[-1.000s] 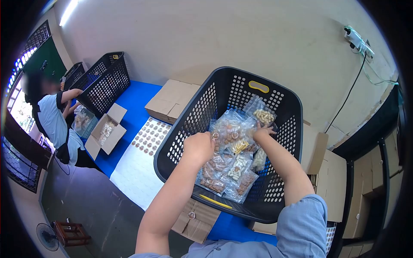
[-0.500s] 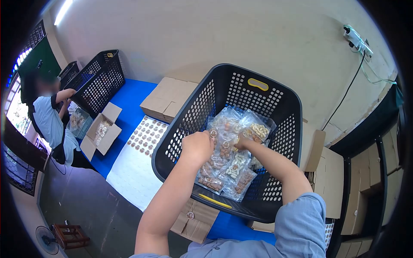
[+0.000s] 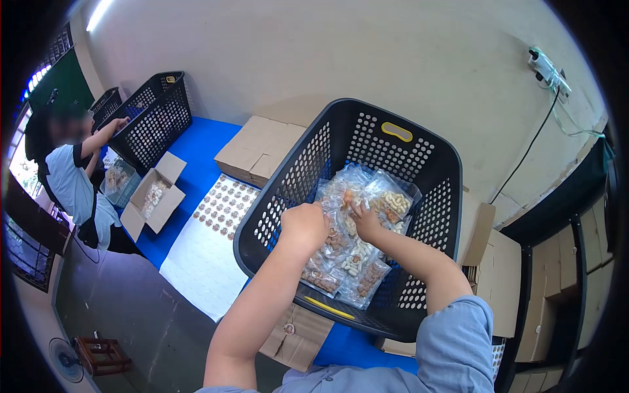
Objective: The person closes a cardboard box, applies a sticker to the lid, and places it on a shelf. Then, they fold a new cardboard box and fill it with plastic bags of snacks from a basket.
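Note:
A black perforated basket (image 3: pixel 452 196) with yellow handle grips stands tilted in front of me. Inside lies a heap of clear plastic packets (image 3: pixel 357 255) holding small white, brown and orange pieces; several bear round stickers. My left hand (image 3: pixel 306 226) is at the heap's left side, closed on the edge of a packet, its fingertips partly hidden. To the right of it, my right hand (image 3: pixel 367 221) reaches over the basket's right side. Its fingers are apart, touching the packets near the middle of the heap.
Left of the basket lie a sticker sheet (image 3: pixel 203 262) and flat cardboard boxes (image 3: pixel 259 147) on a blue table. Further left, an open carton (image 3: pixel 154 196), another black basket (image 3: pixel 157 121) and a person (image 3: pixel 69 173). Cardboard (image 3: pixel 498 275) stands at right, a power strip (image 3: pixel 549 71) on the wall.
My right hand has shifted slightly left toward my left hand, its fingers now more spread. My left hand stays at the same packets. The other person's arm has risen to the far basket's rim.

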`<control>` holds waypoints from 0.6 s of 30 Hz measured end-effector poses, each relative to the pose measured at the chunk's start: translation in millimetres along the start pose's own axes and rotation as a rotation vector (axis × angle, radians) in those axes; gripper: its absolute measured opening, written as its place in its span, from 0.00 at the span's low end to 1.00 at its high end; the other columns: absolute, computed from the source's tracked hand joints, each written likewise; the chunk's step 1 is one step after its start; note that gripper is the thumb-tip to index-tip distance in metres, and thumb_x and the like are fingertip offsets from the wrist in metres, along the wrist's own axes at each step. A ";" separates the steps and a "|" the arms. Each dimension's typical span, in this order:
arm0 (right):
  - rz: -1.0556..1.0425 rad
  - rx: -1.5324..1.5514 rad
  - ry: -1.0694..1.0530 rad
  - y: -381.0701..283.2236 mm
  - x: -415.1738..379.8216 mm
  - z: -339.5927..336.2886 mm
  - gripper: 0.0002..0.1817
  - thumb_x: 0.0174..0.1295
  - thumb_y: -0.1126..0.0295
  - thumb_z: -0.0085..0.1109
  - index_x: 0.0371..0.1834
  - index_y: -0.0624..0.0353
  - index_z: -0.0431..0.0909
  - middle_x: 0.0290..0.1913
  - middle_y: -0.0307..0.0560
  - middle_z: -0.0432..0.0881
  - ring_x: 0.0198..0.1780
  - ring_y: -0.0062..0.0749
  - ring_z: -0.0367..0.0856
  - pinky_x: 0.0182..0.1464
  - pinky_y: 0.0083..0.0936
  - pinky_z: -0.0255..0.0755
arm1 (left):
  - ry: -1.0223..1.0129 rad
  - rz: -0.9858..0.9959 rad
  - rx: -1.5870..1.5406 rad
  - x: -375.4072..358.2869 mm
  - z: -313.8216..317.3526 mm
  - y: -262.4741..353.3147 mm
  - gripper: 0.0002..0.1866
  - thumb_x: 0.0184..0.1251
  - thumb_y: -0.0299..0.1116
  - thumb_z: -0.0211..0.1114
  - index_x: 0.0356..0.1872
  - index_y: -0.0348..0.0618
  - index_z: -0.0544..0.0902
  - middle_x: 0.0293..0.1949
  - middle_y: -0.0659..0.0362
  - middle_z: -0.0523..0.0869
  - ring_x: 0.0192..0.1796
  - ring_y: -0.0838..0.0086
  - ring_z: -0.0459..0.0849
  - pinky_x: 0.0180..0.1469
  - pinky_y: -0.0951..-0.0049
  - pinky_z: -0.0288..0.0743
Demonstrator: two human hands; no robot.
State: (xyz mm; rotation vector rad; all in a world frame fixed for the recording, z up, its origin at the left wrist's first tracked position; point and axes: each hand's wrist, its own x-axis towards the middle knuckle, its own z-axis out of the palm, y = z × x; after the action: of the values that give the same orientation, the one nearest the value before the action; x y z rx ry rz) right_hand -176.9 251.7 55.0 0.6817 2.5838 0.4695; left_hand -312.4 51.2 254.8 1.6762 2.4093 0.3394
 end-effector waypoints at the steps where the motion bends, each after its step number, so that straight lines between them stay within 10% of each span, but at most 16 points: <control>1: 0.034 -0.012 -0.008 0.2 3.4 9.8 0.29 0.64 0.64 0.46 0.71 0.53 0.64 0.77 0.50 0.49 0.76 0.50 0.49 0.63 0.52 0.61 | 0.000 0.002 0.002 0.0 0.5 0.2 0.17 0.70 0.44 0.53 0.38 0.39 0.81 0.32 0.47 0.86 0.38 0.54 0.86 0.42 0.56 0.79; 9: 0.228 0.010 0.105 44.0 23.4 -22.4 0.33 0.64 0.54 0.53 0.68 0.62 0.67 0.78 0.46 0.50 0.77 0.49 0.46 0.64 0.51 0.60 | -0.024 -0.038 0.021 2.0 1.0 -2.1 0.17 0.69 0.44 0.54 0.41 0.40 0.82 0.35 0.47 0.87 0.40 0.54 0.86 0.44 0.57 0.79; 18: 0.349 0.186 0.551 121.2 -14.3 -106.4 0.33 0.59 0.54 0.62 0.59 0.71 0.71 0.66 0.46 0.65 0.59 0.40 0.69 0.57 0.36 0.70 | -0.059 -0.066 0.060 5.4 -0.3 -0.8 0.20 0.70 0.47 0.53 0.42 0.40 0.83 0.36 0.48 0.87 0.42 0.54 0.86 0.46 0.56 0.79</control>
State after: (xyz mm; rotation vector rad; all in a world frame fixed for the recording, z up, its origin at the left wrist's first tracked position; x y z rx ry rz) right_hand -169.8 321.5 201.0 1.2262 3.0564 0.5960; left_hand -315.1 56.0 254.8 1.6031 2.4472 0.2067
